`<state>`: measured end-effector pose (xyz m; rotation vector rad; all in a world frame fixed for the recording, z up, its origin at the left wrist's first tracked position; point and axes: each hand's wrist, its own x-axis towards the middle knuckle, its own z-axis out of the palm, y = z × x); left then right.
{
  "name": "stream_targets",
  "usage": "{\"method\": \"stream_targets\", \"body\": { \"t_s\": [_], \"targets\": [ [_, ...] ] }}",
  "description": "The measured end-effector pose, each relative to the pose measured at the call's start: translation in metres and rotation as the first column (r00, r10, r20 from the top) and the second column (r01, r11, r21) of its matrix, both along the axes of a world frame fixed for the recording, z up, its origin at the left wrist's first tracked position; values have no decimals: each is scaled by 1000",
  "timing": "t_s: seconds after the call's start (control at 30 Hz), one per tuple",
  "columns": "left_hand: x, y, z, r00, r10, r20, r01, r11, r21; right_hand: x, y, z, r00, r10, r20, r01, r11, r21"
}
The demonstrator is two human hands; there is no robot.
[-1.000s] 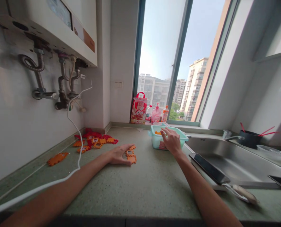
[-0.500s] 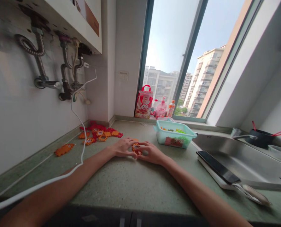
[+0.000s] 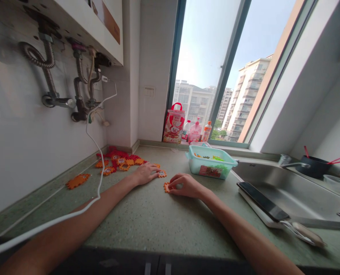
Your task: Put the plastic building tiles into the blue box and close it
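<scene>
My left hand (image 3: 145, 172) lies on the green countertop (image 3: 158, 221) with its fingers closed on a small orange toothed plastic piece (image 3: 161, 173). My right hand (image 3: 184, 185) rests a little to the right, fingers curled over another orange piece (image 3: 166, 186). A pile of red and orange pieces (image 3: 120, 160) lies further back left by the wall. A single orange piece (image 3: 77, 180) sits apart at the left. A mint plastic box (image 3: 210, 165) with small coloured bits stands behind my right hand.
A white cable (image 3: 94, 152) hangs from the wall pipes (image 3: 72, 99) across the counter. Bottles and a red bag (image 3: 174, 124) stand on the window sill. A steel sink (image 3: 287, 191) lies at the right with a cleaver (image 3: 269, 210) on its edge and a dark pot (image 3: 314, 167).
My right hand left the mint box and came down beside my left. The hands met over the orange pieces, then drew apart, each with one piece. The view tilted down slightly.
</scene>
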<state>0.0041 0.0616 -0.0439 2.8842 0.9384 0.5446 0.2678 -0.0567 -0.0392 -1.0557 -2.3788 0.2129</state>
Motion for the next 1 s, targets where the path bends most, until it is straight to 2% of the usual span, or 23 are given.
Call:
{"method": "stream_targets", "body": {
  "t_s": [0.07, 0.17, 0.27, 0.47, 0.57, 0.67, 0.77, 0.83, 0.9, 0.97, 1.0],
  "targets": [
    [-1, -1, 1, 1000, -2, 17, 3, 1000, -18, 3, 1, 1, 999, -40, -33, 42, 998, 51],
    [1, -8, 3, 994, -103, 32, 105, 993, -51, 8, 3, 4, 981, -136, -139, 158, 974, 162],
    [6, -18, 5, 982, -175, 70, 182, 975, -127, 11, 5, 4, 959, -178, -223, 225, 952, 207],
    [9, -24, 5, 956, -196, 217, 248, 937, -245, 3, 17, -15, 980, -136, -145, 156, 978, 139],
    [8, -22, 5, 970, -152, 191, 193, 956, -222, -3, 23, -21, 991, -99, -92, 107, 991, 81],
    [9, -18, 3, 991, -14, 134, 37, 984, -173, -7, 23, -20, 989, -120, -84, 125, 990, 60],
    [9, -15, 3, 987, 135, 89, -122, 982, -142, -5, 20, -14, 988, -150, -45, 154, 982, 106],
    [9, -16, 4, 983, 164, 80, -152, 979, -136, -1, 17, -9, 986, -161, -31, 164, 970, 182],
    [8, -19, 7, 990, 99, 97, -82, 982, -170, 4, 16, -4, 978, -192, -76, 205, 942, 265],
    [6, -23, 10, 988, -42, 146, 80, 961, -266, 8, 15, 0, 958, -235, -166, 277, 907, 317],
    [6, -26, 11, 977, -117, 177, 170, 933, -318, 9, 14, 2, 944, -254, -211, 314, 889, 332]
  ]
}}
